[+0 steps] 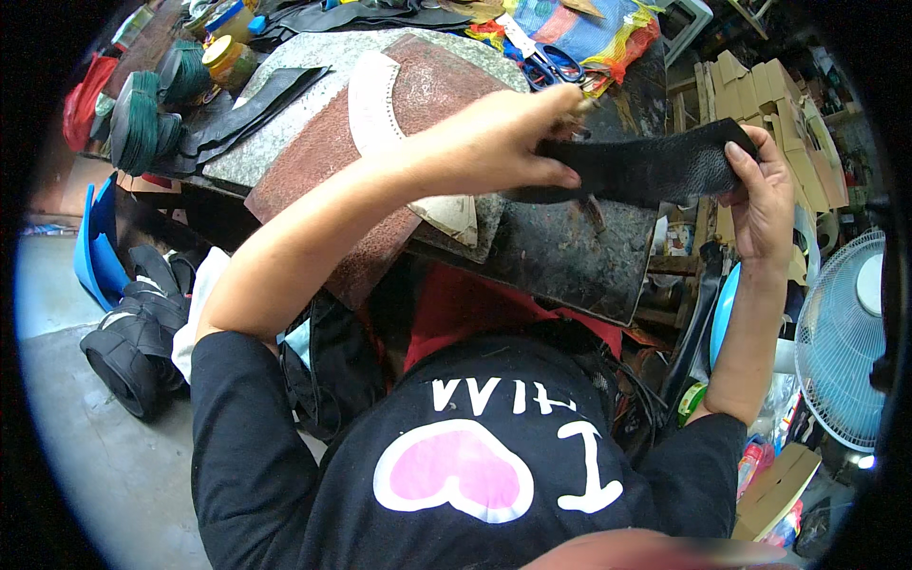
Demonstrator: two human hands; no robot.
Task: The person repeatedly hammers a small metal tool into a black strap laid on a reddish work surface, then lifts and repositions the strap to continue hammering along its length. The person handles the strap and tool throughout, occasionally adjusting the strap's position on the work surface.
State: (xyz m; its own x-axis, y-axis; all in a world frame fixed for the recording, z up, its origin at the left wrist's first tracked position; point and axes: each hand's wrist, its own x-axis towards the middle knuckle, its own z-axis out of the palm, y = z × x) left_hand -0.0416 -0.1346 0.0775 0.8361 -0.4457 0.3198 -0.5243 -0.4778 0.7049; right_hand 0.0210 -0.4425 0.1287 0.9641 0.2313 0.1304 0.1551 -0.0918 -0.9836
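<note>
A long black rubber strip (pixel 646 166) is held flat above a dark, worn work slab (pixel 570 261). My left hand (pixel 503 142) pinches the strip's left end between thumb and fingers. My right hand (pixel 760 195) grips its right end, fingers curled over the edge. A small dark piece hangs just below the strip's middle. Both forearms reach in from the lower edge over my black shirt.
A reddish stone slab (pixel 313 171) and a pale curved template (pixel 375 104) lie on the bench. Blue-handled scissors (pixel 551 65) rest at the back. Green cord spools (pixel 142 119) sit far left, cardboard pieces (pixel 779 104) right, a fan (pixel 845 342) lower right.
</note>
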